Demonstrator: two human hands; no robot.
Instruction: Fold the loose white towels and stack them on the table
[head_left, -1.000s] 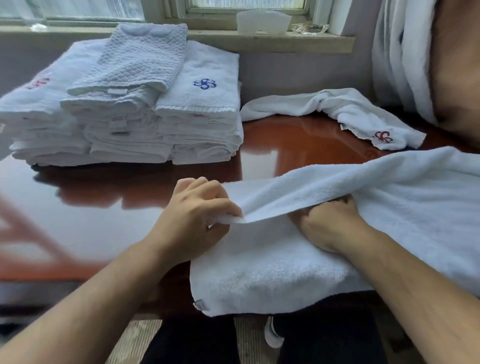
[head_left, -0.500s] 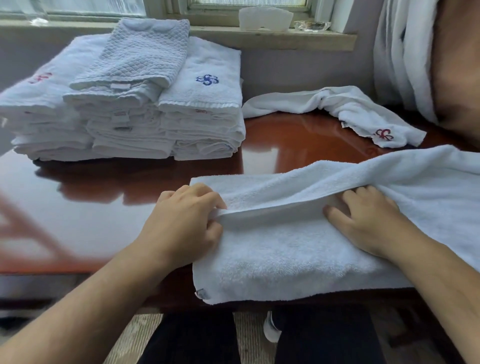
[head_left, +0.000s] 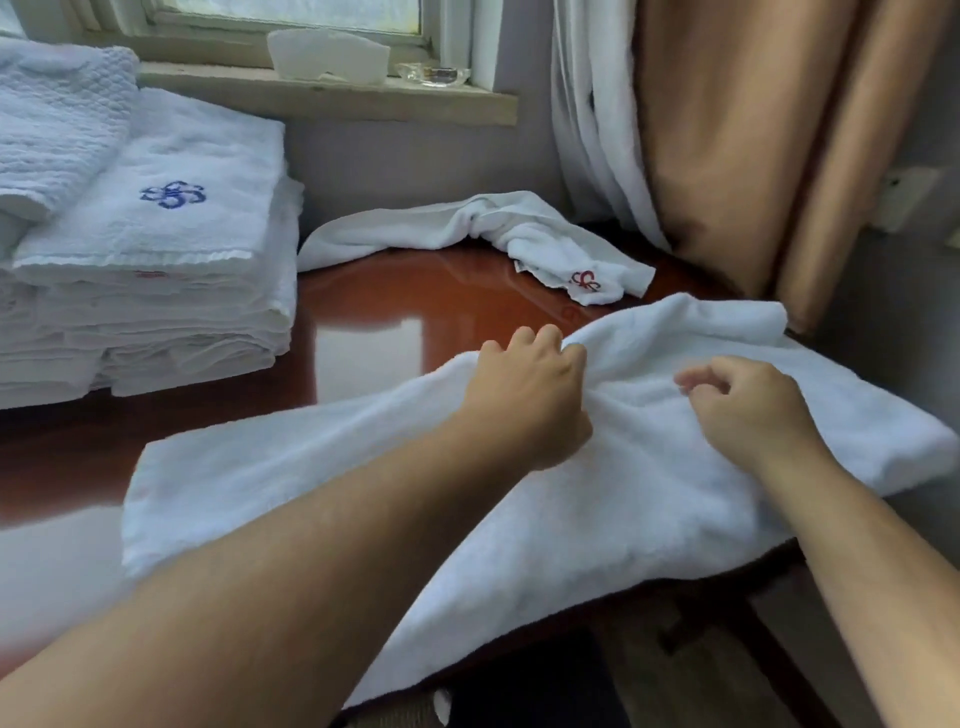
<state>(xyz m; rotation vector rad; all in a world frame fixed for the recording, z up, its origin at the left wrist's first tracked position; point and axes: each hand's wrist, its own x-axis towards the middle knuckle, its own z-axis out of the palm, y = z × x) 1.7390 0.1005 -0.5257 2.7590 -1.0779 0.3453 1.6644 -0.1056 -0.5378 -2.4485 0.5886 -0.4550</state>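
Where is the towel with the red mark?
Head view: the red-marked towel lies crumpled at the table's far edge, between the folded stack and the curtain.
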